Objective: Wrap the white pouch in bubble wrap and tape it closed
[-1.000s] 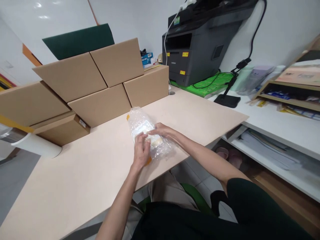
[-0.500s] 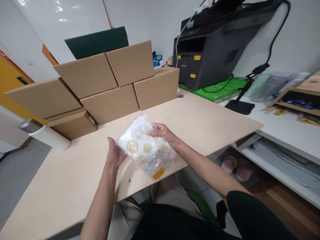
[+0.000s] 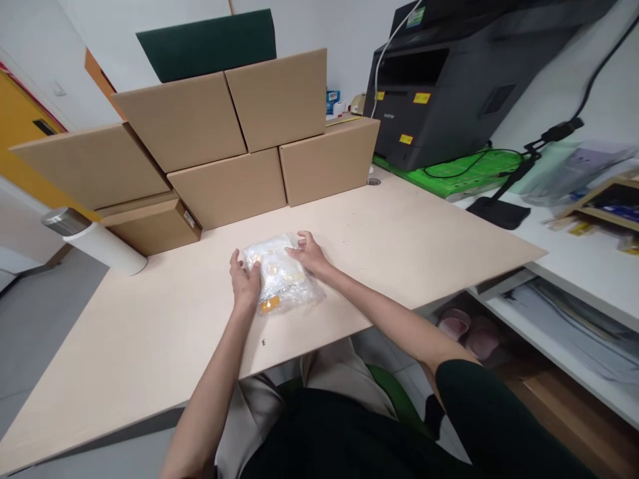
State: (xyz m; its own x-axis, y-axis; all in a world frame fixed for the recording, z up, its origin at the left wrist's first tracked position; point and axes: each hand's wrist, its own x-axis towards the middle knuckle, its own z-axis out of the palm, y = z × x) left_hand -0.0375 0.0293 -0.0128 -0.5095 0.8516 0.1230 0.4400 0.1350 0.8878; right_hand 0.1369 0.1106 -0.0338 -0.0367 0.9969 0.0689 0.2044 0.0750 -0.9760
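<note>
A clear plastic packet (image 3: 282, 273) lies at or just over the near middle of the table (image 3: 164, 313). Through its crinkled film show a white sheet and pale yellowish round shapes; an orange label (image 3: 269, 304) sits at the near left corner. My left hand (image 3: 244, 279) grips the packet's left edge, thumb on top, fingers along the side. At the far right corner, my right hand (image 3: 308, 253) holds it with the thumb over the film. Whether the packet fully rests on the wood cannot be made out.
Stacked cardboard boxes (image 3: 229, 186) line the back, topped by a dark green box (image 3: 210, 46). A white bottle with a metal cap (image 3: 107, 246) stands at the left. Right of the table are a black printer (image 3: 424, 100), a black stand (image 3: 499, 211) and a shelf (image 3: 559, 332).
The packet has been lowered and turned, its orange label passing from the near right to the near left. Both hands moved with it, still holding its edges. The view has shifted slightly.
</note>
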